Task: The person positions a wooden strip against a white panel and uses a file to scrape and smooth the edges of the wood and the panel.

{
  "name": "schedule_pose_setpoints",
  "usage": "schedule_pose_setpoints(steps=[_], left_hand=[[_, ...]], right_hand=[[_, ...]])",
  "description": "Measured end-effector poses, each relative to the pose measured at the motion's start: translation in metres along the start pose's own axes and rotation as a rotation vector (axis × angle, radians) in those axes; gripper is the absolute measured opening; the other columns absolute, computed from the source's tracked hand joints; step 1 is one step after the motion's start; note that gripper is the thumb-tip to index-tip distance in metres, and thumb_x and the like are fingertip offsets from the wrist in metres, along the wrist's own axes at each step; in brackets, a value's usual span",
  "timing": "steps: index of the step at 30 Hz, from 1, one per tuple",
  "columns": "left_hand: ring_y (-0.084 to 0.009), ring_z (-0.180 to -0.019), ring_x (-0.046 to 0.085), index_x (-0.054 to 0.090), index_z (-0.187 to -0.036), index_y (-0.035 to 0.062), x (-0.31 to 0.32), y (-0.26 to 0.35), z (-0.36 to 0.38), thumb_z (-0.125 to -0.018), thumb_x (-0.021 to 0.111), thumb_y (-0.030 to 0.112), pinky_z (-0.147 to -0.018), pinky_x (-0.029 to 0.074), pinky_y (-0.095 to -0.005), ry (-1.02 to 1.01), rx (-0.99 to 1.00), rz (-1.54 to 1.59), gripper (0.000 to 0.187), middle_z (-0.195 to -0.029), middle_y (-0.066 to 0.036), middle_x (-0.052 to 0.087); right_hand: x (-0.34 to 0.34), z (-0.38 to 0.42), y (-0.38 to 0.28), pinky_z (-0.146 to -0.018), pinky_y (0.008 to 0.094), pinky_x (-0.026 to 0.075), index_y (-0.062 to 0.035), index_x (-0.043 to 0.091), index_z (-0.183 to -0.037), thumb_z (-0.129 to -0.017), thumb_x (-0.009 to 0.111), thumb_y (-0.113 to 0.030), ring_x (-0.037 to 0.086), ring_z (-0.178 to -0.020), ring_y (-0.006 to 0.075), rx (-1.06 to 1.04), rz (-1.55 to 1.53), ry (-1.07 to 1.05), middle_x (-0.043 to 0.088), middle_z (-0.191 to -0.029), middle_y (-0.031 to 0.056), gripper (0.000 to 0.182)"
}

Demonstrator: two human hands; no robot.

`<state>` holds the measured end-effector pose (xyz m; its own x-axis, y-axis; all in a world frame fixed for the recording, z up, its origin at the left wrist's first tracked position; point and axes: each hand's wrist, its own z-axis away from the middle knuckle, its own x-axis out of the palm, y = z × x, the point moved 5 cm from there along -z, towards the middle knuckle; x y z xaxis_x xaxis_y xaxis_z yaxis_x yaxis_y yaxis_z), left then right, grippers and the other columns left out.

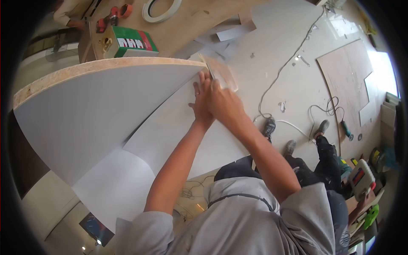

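A large board [102, 85] with a grey face and a raw wood edge slants across the left. A pale laminate sheet [165, 127] lies against it, with a dark gap between them. My left hand [201, 102] rests at the sheet's far right end, fingers spread toward the board's corner. Closed and slightly blurred, my right hand [224, 101] overlaps the left one; I cannot tell what is inside its fingers. Just beyond the knuckles is a thin brownish, blurred flat piece [224, 74], by the board's tip.
Behind the board are a green box [131, 41], a red drill [113, 17] and a tape roll [146, 12] on a wooden surface. Cables [278, 76] cross the floor at right, near a cut plywood sheet [346, 78] and an angle grinder [346, 129]. Another person's legs [325, 157] are close by.
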<state>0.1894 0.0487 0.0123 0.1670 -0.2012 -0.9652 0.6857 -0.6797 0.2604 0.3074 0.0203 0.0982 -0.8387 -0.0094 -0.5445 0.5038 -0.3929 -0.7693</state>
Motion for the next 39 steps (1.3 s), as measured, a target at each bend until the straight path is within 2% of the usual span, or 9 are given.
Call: schedule_pose_setpoints(steps=[3,9,14,17,26,31,32,37,39], left_hand=[[-0.0483,-0.161,0.017,0.027,-0.164,0.0121,-0.035,0.023,-0.012,-0.09,0.081,0.018,-0.113,0.027,-0.0853,-0.296,-0.576,0.203,0.092,-0.178,-0.014,0.015],[-0.0482,-0.161,0.016,0.022,-0.167,0.0164,-0.032,0.022,-0.013,-0.076,0.095,0.027,-0.108,0.028,-0.0896,-0.289,-0.566,0.223,0.117,-0.18,-0.01,0.008],[-0.0485,-0.161,0.016,0.019,-0.168,0.017,-0.028,0.018,-0.012,-0.081,0.091,0.022,-0.107,0.028,-0.0895,-0.256,-0.52,0.23,0.113,-0.18,-0.01,0.008],[-0.0505,-0.16,0.017,0.019,-0.168,0.0163,-0.02,0.011,-0.009,-0.089,0.083,0.026,-0.105,0.03,-0.0901,-0.269,-0.5,0.189,0.103,-0.18,-0.012,0.008],[-0.0574,-0.156,0.02,0.018,-0.168,0.0154,0.001,-0.011,-0.002,-0.102,0.064,0.041,-0.102,0.028,-0.0917,-0.211,-0.252,0.131,0.085,-0.179,-0.018,0.007],[-0.0499,-0.161,0.009,0.037,-0.156,0.001,-0.016,0.004,-0.01,-0.097,0.069,0.032,-0.129,0.023,-0.0616,-0.202,-0.46,0.264,0.074,-0.172,-0.028,0.019],[-0.0498,-0.161,0.01,0.04,-0.153,0.0006,-0.02,0.01,-0.012,-0.097,0.069,0.031,-0.129,0.022,-0.0615,-0.234,-0.499,0.253,0.071,-0.172,-0.03,0.019],[-0.056,-0.157,0.02,0.02,-0.168,0.0149,0.006,-0.016,0.001,-0.107,0.056,0.041,-0.108,0.03,-0.0851,-0.157,-0.193,0.16,0.075,-0.179,-0.018,0.006],[-0.0553,-0.158,0.019,0.023,-0.166,0.0134,0.013,-0.023,0.003,-0.105,0.059,0.041,-0.112,0.03,-0.0799,-0.152,-0.183,0.149,0.076,-0.178,-0.02,0.007]], right_hand=[[-0.018,0.044,0.007,-0.079,0.0555,0.056,0.001,0.054,-0.146,-0.097,0.058,-0.013,0.072,-0.09,0.0468,0.128,-0.037,0.012,0.072,-0.1,0.0292,0.05],[-0.042,0.07,0.051,-0.079,0.0569,0.058,0.0004,0.041,-0.155,-0.092,0.061,-0.008,0.073,-0.091,0.0486,0.172,-0.018,0.048,0.07,-0.102,0.0334,0.066],[-0.02,0.061,0.036,-0.077,0.0556,0.059,0.0031,0.046,-0.151,-0.09,0.063,-0.008,0.073,-0.086,0.0489,0.051,-0.05,0.059,0.071,-0.095,0.0319,0.064],[-0.023,0.05,0.019,-0.082,0.0556,0.055,0.0007,0.056,-0.141,-0.096,0.057,-0.009,0.07,-0.092,0.0482,0.105,-0.137,-0.019,0.073,-0.092,0.0285,0.046],[-0.021,0.023,0.003,-0.069,0.0571,0.056,0.0052,0.052,-0.127,-0.09,0.064,-0.006,0.069,-0.08,0.0509,-0.045,-0.179,0.025,0.07,-0.082,0.0303,0.04],[-0.014,0.061,0.001,-0.081,0.0544,0.058,0.0046,0.05,-0.134,-0.088,0.069,-0.009,0.071,-0.096,0.0475,0.013,-0.099,0.101,0.071,-0.104,0.0309,0.052],[-0.011,0.054,0.004,-0.078,0.054,0.059,0.0047,0.049,-0.135,-0.087,0.07,-0.01,0.072,-0.092,0.0472,0.023,-0.082,0.056,0.071,-0.102,0.0309,0.054],[-0.003,0.016,0.022,-0.068,0.0519,0.06,0.0056,0.049,-0.136,-0.087,0.072,-0.01,0.074,-0.078,0.0459,0.089,-0.129,-0.087,0.072,-0.098,0.0303,0.057],[-0.007,0.027,0.015,-0.067,0.0514,0.06,0.0061,0.049,-0.137,-0.088,0.071,-0.01,0.074,-0.076,0.046,0.053,-0.094,-0.029,0.073,-0.097,0.0301,0.056]])
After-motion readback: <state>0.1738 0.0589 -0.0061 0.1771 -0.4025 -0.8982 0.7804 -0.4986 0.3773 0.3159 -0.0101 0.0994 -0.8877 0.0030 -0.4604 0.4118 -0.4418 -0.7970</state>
